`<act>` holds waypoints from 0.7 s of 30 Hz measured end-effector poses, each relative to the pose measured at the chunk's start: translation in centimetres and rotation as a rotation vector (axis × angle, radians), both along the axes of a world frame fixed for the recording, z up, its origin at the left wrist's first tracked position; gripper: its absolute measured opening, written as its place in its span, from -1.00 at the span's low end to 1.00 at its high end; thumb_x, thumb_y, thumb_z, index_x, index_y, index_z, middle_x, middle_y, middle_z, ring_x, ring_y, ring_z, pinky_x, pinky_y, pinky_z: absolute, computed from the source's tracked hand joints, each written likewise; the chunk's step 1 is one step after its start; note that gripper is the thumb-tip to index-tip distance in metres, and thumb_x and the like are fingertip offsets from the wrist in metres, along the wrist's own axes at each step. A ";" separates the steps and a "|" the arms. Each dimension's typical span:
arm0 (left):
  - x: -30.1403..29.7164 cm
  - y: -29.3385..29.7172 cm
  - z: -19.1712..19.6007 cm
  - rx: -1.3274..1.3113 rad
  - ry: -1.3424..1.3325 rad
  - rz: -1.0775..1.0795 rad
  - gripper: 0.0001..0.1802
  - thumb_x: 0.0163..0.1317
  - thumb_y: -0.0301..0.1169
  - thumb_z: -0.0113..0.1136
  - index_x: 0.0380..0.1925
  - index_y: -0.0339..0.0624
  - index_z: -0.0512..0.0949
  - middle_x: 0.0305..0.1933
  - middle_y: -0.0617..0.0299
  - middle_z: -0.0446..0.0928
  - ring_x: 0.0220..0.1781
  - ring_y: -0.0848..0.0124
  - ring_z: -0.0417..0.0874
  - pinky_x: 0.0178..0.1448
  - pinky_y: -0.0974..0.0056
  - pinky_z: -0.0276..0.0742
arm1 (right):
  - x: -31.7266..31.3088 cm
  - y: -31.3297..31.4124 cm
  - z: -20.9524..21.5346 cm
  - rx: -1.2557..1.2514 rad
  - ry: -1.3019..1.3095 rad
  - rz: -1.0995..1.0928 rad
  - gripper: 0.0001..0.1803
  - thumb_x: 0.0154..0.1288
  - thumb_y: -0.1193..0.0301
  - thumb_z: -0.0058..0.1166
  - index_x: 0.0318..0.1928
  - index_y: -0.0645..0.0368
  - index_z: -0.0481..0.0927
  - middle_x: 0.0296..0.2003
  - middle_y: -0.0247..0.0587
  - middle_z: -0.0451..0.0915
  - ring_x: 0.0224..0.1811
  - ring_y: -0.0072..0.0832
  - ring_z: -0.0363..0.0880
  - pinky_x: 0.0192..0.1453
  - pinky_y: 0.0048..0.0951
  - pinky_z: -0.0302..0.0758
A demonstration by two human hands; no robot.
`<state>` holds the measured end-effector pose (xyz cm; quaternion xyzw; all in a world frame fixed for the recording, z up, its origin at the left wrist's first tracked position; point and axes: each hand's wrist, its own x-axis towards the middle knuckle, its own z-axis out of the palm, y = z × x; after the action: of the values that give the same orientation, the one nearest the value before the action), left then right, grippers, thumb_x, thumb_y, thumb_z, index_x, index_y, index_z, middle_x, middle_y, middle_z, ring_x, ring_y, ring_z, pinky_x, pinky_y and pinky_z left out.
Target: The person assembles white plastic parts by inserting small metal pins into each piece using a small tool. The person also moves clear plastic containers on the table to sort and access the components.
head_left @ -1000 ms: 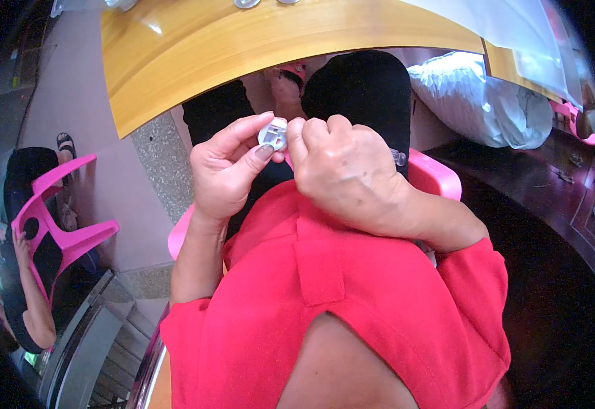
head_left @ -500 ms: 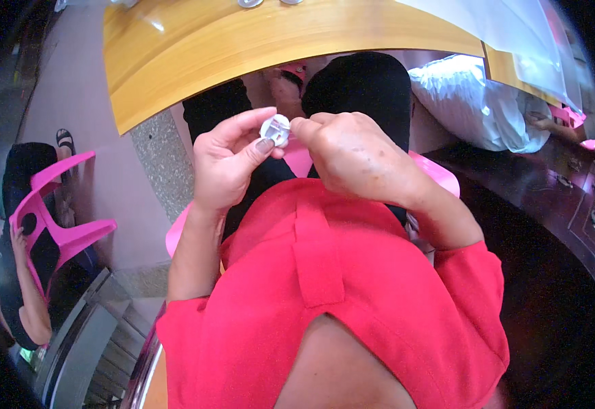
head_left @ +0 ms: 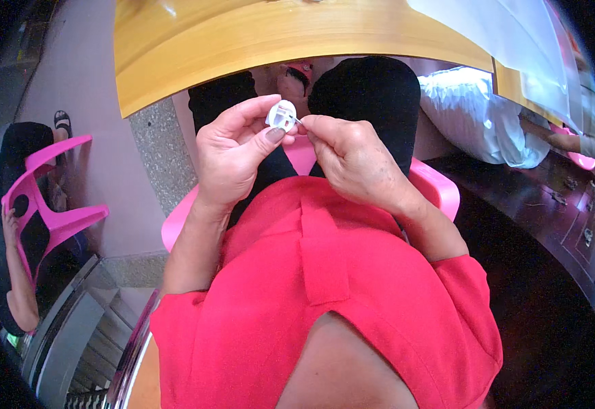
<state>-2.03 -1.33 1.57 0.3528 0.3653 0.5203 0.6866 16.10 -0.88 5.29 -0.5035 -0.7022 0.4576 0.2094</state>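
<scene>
Scene was brightly and evenly lit, daylight-like, strongest toward top right. Pale glare sat on yellow table edge (head_left: 297, 41) and clear plastic sheet (head_left: 508, 48). Small white part (head_left: 282, 115) between hands was near overexposed, detail washed out. Soft shadow lay under table. Dark wooden cabinet (head_left: 556, 204) at right was dim. Fisheye bent straight edges; black vignette ringed corners. Centre was sharp, rim soft.
</scene>
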 end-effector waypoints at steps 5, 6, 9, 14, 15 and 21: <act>0.0 -0.3 -0.2 0.007 0.027 0.010 -0.63 0.18 -0.66 0.20 0.02 -0.43 0.47 -0.14 0.03 0.61 -0.16 0.35 0.66 -0.04 0.29 0.64 | -0.5 -0.3 -0.4 0.088 -0.040 -0.016 -0.88 0.21 0.58 -0.09 -0.28 0.27 0.51 -0.48 0.14 0.56 -0.41 -0.01 0.60 -0.37 -0.16 0.49; 0.1 -0.3 -0.2 0.012 0.028 0.021 -0.64 0.18 -0.66 0.20 0.01 -0.43 0.48 -0.15 0.04 0.61 -0.16 0.36 0.66 -0.04 0.29 0.64 | -0.6 -0.4 -0.6 0.179 -0.044 -0.036 -0.93 0.18 0.53 -0.07 -0.37 0.23 0.49 -0.52 0.14 0.56 -0.43 0.06 0.58 -0.39 -0.01 0.49; 0.2 -0.4 -0.3 0.007 0.019 0.045 -0.64 0.17 -0.66 0.21 0.01 -0.43 0.48 -0.16 0.04 0.61 -0.18 0.37 0.66 -0.03 0.30 0.63 | -0.9 -0.6 -0.7 0.252 -0.080 -0.019 -0.93 0.14 0.53 -0.05 -0.34 0.22 0.48 -0.52 0.10 0.56 -0.48 0.01 0.59 -0.41 -0.06 0.51; 0.1 -0.8 0.1 0.038 0.075 0.044 -0.64 0.17 -0.68 0.20 0.00 -0.44 0.49 -0.15 0.07 0.60 -0.18 0.40 0.64 -0.03 0.34 0.60 | -1.1 -1.0 -0.1 0.355 -0.214 0.065 -0.88 0.10 0.51 -0.01 -0.30 0.22 0.46 -0.53 -0.02 0.56 -0.53 -0.10 0.60 -0.46 -0.16 0.55; 0.1 -0.8 0.2 0.060 0.112 0.044 -0.65 0.16 -0.69 0.20 0.00 -0.44 0.49 -0.14 0.07 0.59 -0.18 0.42 0.63 -0.03 0.35 0.60 | -1.2 -1.0 0.1 0.388 -0.270 0.105 -0.87 0.10 0.50 0.00 -0.30 0.23 0.46 -0.53 -0.06 0.56 -0.54 -0.15 0.61 -0.48 -0.21 0.56; 0.4 -0.7 0.7 0.261 0.373 0.055 -0.65 0.15 -0.73 0.17 -0.02 -0.41 0.52 -0.09 0.09 0.53 -0.12 0.42 0.60 -0.01 0.37 0.58 | -1.4 -1.0 1.4 0.446 -0.554 0.228 -0.88 0.14 0.45 -0.01 -0.34 0.24 0.45 -0.54 -0.09 0.55 -0.53 -0.28 0.63 -0.54 -0.33 0.55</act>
<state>-1.60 -2.01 2.28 0.5185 0.4248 0.5077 0.5412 14.71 -1.85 6.70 -0.4688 -0.8664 0.1600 0.0636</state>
